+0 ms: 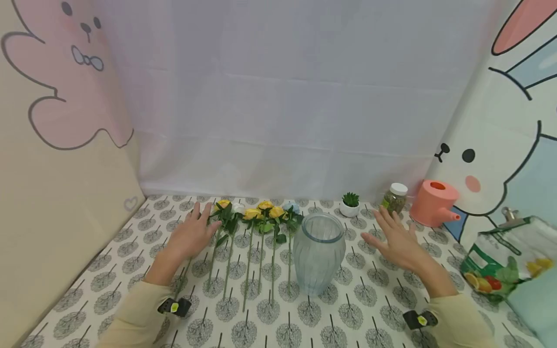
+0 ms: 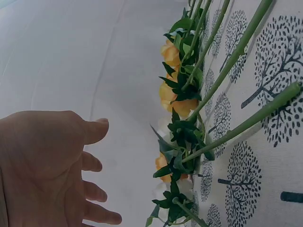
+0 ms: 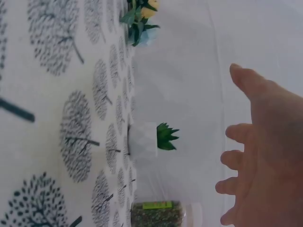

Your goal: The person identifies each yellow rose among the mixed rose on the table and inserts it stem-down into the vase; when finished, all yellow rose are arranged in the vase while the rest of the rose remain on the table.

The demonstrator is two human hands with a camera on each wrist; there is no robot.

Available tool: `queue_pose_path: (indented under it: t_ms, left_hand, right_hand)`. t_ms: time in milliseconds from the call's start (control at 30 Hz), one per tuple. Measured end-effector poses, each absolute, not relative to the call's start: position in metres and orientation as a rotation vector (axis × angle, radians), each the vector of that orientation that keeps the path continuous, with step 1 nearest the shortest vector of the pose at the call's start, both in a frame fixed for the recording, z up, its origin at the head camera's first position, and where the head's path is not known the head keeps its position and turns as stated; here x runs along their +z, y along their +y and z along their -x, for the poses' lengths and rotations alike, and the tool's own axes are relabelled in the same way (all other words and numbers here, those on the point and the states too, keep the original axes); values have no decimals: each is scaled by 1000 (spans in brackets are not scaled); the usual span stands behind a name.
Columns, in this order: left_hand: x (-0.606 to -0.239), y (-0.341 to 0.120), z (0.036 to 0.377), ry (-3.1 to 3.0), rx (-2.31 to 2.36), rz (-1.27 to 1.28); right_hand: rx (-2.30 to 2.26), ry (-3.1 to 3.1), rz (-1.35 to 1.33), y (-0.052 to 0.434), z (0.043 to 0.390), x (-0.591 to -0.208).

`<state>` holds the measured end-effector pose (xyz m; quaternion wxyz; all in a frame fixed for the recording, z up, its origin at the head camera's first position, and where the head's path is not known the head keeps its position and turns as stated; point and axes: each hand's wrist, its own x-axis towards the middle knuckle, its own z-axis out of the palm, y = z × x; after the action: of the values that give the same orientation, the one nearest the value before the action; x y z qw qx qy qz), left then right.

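- Left hand [image 1: 191,235]: fingers spread, grasping nothing, beside the row of flowers [image 1: 256,227] lying on the tablecloth [image 1: 130,251].
- Right hand [image 1: 393,239]: relaxed, empty, right of the glass vase [image 1: 318,253].
- Jar [image 1: 395,197]: label unreadable.

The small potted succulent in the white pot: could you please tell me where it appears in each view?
Head: small potted succulent at the table's back edge, between the glass vase and the lidded jar.
Left wrist: not in it.
Right wrist: centre of the picture, lying sideways in the frame, jar below it.
Shared landmark: tree-print tablecloth.
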<state>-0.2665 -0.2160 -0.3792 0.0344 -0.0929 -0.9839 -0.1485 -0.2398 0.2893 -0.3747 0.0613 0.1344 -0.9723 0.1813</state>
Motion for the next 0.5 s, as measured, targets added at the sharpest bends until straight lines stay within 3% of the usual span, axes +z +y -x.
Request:
queue_pose_path:
  t_ms: [500]
  left_hand:
    - [-376,-218,269,-3099,-562,286]
  right_hand:
    - [1056,-2768,-800,257,214,-348]
